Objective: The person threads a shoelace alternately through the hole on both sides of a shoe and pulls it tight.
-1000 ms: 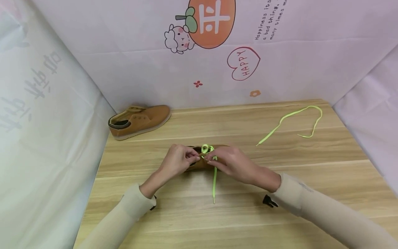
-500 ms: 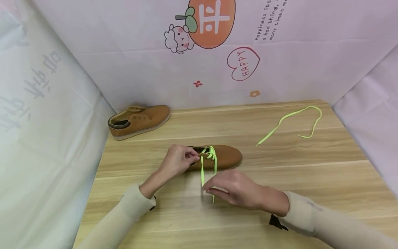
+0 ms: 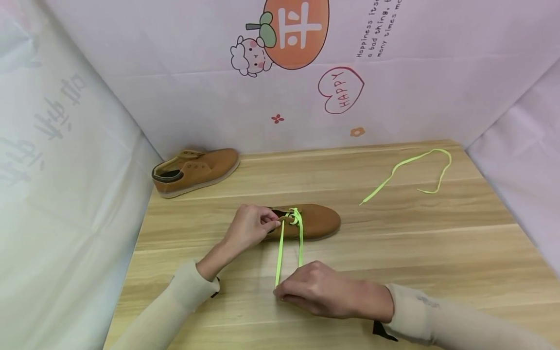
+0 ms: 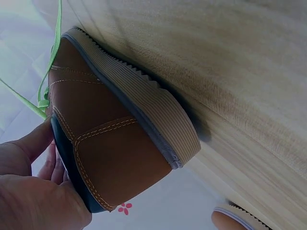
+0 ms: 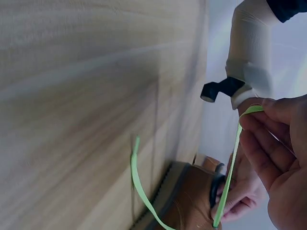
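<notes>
A brown shoe [image 3: 321, 221] lies sideways on the table, its toe to the right, with a neon green shoelace [image 3: 280, 253] through its eyelets. My left hand [image 3: 249, 226] pinches the near eyelet flap by the shoe's opening; in the left wrist view the thumb and fingers grip the shoe's upper edge [image 4: 60, 143]. Below the shoe, my right hand [image 3: 321, 291] pinches one lace end and holds it taut, which the right wrist view shows between thumb and forefinger [image 5: 254, 120]. The other lace end [image 5: 136, 167] hangs loose over the shoe's near side.
A second brown shoe [image 3: 199, 170], without a lace, stands at the back left by the wall. Another neon green shoelace [image 3: 404, 163] lies in a curve at the back right of the wooden table [image 3: 437, 253]. White printed cloth walls [image 3: 197, 97] surround the table's back and sides.
My right hand has moved from the eyelets toward the front of the table, drawing the lace out through the near flap. My left hand keeps its place on the shoe.
</notes>
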`<move>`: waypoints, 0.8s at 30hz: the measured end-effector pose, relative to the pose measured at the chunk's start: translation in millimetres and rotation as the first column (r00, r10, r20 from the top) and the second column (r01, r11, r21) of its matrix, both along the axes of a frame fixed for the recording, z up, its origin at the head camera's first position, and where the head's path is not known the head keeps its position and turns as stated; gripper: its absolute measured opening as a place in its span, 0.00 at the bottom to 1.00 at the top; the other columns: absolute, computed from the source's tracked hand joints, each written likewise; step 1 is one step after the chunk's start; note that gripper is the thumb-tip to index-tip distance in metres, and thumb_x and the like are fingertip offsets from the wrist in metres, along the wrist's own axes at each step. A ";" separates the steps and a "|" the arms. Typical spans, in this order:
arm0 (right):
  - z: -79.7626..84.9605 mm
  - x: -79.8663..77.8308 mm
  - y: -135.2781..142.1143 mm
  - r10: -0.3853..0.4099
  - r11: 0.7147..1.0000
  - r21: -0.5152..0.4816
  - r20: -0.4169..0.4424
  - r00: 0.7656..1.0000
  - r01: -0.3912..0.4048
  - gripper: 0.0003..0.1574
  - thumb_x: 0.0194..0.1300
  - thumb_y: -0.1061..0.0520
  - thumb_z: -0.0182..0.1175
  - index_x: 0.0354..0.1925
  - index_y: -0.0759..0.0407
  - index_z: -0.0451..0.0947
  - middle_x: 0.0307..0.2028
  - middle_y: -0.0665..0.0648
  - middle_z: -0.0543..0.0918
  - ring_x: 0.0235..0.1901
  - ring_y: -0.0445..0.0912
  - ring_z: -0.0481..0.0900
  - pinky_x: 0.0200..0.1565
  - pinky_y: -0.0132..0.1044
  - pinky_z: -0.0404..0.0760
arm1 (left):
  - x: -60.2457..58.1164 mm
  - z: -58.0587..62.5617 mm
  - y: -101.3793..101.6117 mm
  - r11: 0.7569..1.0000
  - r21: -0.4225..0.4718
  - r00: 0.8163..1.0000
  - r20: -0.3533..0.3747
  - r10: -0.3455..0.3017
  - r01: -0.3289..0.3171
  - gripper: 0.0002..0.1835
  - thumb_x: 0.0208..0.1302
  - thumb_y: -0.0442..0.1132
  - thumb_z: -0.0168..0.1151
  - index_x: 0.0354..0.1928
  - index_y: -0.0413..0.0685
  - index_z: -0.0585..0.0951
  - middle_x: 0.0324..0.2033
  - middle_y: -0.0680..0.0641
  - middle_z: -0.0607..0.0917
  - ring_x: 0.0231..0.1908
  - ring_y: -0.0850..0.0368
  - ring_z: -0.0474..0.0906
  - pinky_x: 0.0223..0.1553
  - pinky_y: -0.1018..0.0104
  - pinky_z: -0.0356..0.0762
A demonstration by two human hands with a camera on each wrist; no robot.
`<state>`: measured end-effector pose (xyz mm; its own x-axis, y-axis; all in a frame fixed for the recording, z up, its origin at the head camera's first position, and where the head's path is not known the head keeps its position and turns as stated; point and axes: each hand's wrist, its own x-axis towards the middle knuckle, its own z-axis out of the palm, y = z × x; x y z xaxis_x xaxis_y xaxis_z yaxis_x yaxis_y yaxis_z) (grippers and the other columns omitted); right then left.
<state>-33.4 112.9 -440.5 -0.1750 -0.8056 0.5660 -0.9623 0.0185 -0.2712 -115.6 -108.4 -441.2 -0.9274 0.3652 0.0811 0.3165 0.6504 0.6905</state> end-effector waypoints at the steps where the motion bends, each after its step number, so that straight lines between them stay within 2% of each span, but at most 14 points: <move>1: -1.3 0.9 -0.4 -0.002 1.000 0.006 0.007 1.000 0.002 0.11 0.69 0.63 0.70 0.48 0.56 0.84 0.40 0.44 0.91 0.41 0.33 0.88 0.48 0.26 0.84 | 0.1 -0.1 0.2 1.000 0.000 1.000 0.002 0.002 -0.002 0.03 0.66 0.36 0.76 0.33 0.46 0.92 0.25 0.56 0.89 0.24 0.69 0.80 0.31 0.70 0.81; 8: -7.7 2.6 -3.0 -0.039 0.996 0.088 0.087 0.995 0.031 0.08 0.71 0.62 0.69 0.47 0.54 0.84 0.38 0.44 0.91 0.40 0.31 0.87 0.45 0.25 0.84 | 0.8 0.8 1.3 1.000 0.000 1.000 0.006 0.008 -0.008 0.03 0.66 0.36 0.76 0.34 0.46 0.91 0.25 0.56 0.89 0.24 0.69 0.80 0.32 0.69 0.81; 14: -10.7 0.7 -4.5 -0.063 0.981 0.188 0.051 0.997 0.052 0.06 0.70 0.59 0.70 0.45 0.52 0.85 0.37 0.42 0.89 0.38 0.29 0.86 0.40 0.24 0.82 | 0.7 0.5 0.7 1.000 0.002 1.000 0.012 0.008 -0.009 0.03 0.66 0.36 0.75 0.34 0.46 0.91 0.26 0.56 0.89 0.25 0.69 0.81 0.32 0.70 0.81; 24: -20.6 2.2 -8.8 -0.150 0.959 0.244 0.014 0.989 0.142 0.06 0.69 0.57 0.72 0.40 0.49 0.83 0.32 0.38 0.86 0.34 0.29 0.84 0.34 0.26 0.81 | -0.9 -0.6 1.1 1.000 0.011 1.000 0.008 0.002 -0.002 0.02 0.66 0.36 0.75 0.35 0.46 0.91 0.26 0.56 0.89 0.27 0.69 0.82 0.33 0.70 0.82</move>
<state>-31.2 104.1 -461.1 -0.3161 -0.8819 0.3497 -0.9351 0.2274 -0.2718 -116.5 -107.3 -441.8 -0.9288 0.3624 0.0774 0.3094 0.6433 0.7003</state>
